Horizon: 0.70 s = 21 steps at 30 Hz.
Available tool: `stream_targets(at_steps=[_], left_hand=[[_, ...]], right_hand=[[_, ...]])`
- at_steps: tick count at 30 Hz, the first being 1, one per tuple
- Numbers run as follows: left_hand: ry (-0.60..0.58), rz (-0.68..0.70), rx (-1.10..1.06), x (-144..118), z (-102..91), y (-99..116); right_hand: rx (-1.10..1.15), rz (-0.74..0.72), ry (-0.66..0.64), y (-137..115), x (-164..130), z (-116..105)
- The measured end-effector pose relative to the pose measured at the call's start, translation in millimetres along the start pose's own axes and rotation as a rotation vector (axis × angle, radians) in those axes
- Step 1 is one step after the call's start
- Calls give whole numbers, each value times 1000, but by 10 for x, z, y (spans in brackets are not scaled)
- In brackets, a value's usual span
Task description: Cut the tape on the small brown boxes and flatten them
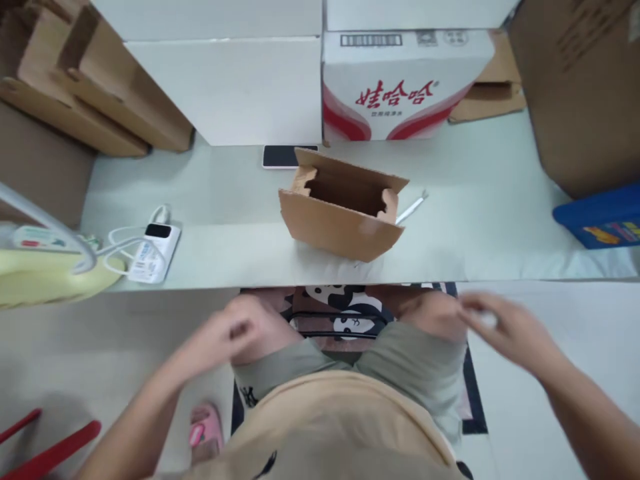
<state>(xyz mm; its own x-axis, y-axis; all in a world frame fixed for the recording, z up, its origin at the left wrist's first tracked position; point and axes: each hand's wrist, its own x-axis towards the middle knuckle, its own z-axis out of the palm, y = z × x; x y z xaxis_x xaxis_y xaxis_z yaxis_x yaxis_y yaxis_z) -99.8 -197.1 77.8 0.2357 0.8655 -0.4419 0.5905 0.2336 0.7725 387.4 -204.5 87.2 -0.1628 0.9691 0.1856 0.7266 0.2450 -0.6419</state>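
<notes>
My left hand (239,333) hangs over my left knee below the table edge. Motion smears its fingers, so how far they are bent does not show, and I see no object in it. On the other side, my right hand (503,330) is beside my right knee, also blurred, with a gap between thumb and fingers and nothing visible in it. Nearest to both hands is a small brown cardboard box (345,227) on the table, its top flaps standing up and its inside dark. A slim pale tool (412,207) lies partly hidden behind the box's right end.
A phone (283,157) lies behind the box. White cartons (395,90) line the back. Left are folded cardboard (130,100), a white power bank (156,253) with a cable and a yellow object (55,273). Right are a blue packet (600,217) and a large carton (580,100).
</notes>
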Motion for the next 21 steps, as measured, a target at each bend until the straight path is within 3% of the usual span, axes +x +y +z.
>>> stream_targets(at_steps=[2, 4, 6, 8, 10, 15, 18, 21], left_hand=[[423, 334, -109, 793, -69, 8], [605, 562, -202, 1505, -132, 120], [584, 663, -211, 2040, -178, 258], [473, 772, -191, 2357, -181, 340], [432, 838, -185, 2472, -120, 338], [570, 832, -342, 2334, 231, 179], [612, 779, -380, 2262, 408, 204], [560, 776, -390, 2258, 477, 319]], right_hand=[[-13, -100, 36, 140, 451, 326], [79, -168, 83, 154, 921, 649], [157, -201, 134, 88, 1309, 933], [233, -195, 210, 21, 1563, 1147], [302, -171, 290, -2, 1675, 1291], [482, -131, 416, 115, 1593, 1496], [557, -96, 455, 201, 1551, 1529], [479, -90, 424, 233, 1581, 1481]])
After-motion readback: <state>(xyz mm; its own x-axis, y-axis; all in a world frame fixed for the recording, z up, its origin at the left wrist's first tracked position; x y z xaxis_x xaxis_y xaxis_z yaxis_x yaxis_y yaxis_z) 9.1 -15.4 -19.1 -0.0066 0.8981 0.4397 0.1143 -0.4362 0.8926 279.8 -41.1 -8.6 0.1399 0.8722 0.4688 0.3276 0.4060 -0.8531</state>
